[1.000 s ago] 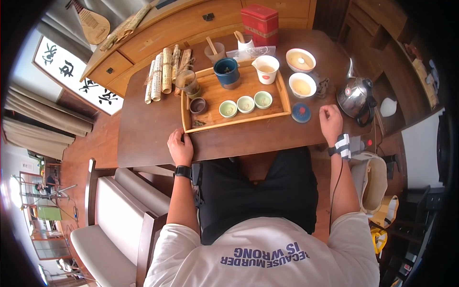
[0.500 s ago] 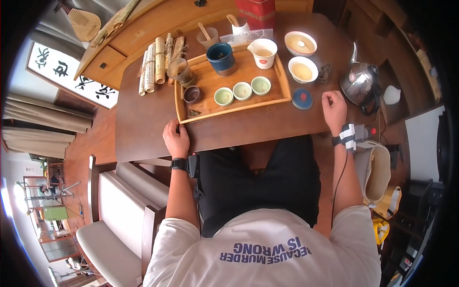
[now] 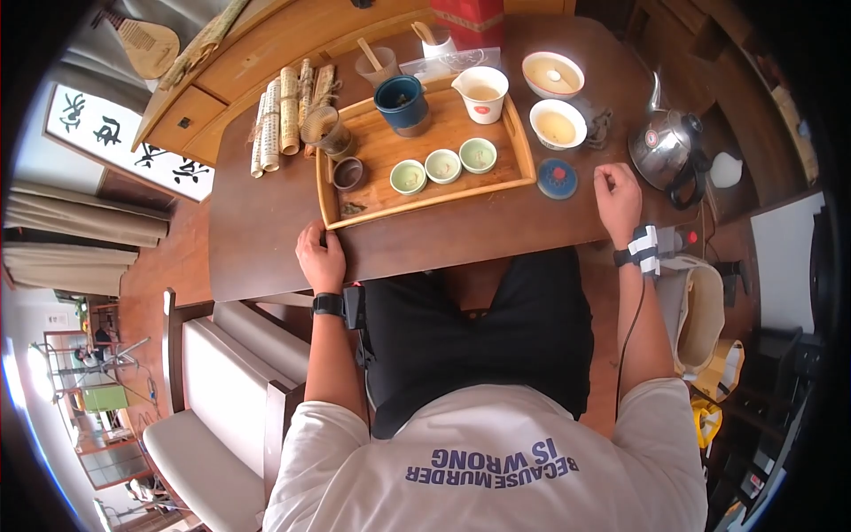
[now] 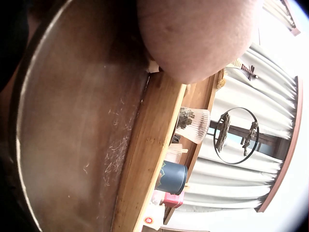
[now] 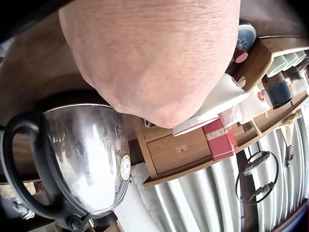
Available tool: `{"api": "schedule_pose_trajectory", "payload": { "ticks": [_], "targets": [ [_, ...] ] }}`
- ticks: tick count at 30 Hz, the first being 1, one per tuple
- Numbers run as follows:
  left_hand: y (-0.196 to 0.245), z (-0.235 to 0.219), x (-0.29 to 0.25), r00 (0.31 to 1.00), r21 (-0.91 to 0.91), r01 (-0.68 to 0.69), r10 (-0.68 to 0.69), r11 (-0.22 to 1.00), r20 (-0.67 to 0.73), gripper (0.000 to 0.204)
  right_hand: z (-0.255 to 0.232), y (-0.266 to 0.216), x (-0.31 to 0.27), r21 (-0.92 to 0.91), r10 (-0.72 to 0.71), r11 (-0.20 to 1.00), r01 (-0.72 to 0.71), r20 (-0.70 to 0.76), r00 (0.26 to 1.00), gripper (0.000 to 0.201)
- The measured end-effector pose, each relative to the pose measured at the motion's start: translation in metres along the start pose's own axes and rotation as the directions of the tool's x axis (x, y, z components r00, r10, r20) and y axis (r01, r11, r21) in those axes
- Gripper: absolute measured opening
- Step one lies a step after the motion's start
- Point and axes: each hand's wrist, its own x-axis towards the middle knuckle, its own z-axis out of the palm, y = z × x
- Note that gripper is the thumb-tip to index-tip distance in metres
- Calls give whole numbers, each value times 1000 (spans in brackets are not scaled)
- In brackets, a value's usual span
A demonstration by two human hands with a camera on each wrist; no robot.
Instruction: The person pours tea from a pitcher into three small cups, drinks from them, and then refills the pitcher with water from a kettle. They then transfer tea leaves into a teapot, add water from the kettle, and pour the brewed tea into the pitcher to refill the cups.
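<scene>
My left hand (image 3: 320, 257) rests on the table edge by the near left corner of the wooden tray (image 3: 434, 203), fingers loosely bent, holding nothing. On the tray stand three pale green cups (image 3: 409, 177), a blue pot (image 3: 401, 106), a white pitcher (image 3: 480, 99) and a small brown cup (image 3: 349, 175). My right hand (image 3: 619, 199) lies on the table with loosely curled, empty fingers, between a round blue lid (image 3: 557, 178) and the steel kettle (image 3: 656, 152). In the wrist views, the left hand (image 4: 198, 38) and right hand (image 5: 154, 58) hide their own fingers.
Behind the lid are a white bowl (image 3: 558, 124) and a larger lidded bowl (image 3: 552, 75). Rolled scrolls (image 3: 289, 111) lie left of the tray, and a red tin (image 3: 470, 19) stands at the back. A chair (image 3: 226, 363) is at the left, a bag (image 3: 700, 315) at the right.
The head view has shifted, so the tray and the other table items sit higher and slightly further left in it. Both hands keep about the same places on the table.
</scene>
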Motion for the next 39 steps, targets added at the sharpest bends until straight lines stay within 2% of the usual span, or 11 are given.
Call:
{"api": "schedule_pose_trajectory", "payload": {
  "ticks": [28,31,34,39],
  "targets": [
    [1,-1,0,993,-75,-68,60,995,-100,9,3,7,-1,-47,-54,997,54,4,999,8],
    [2,-3,1,997,-93,-43,36,995,-69,8,3,7,-1,-53,-55,997,55,6,998,8],
    [-1,1,0,992,-71,-68,60,995,-107,8,3,7,-1,-36,-42,998,42,8,999,8],
    [-1,0,0,995,-88,-55,47,995,-89,10,2,6,-1,-37,-48,998,48,8,999,8]
  ]
}}
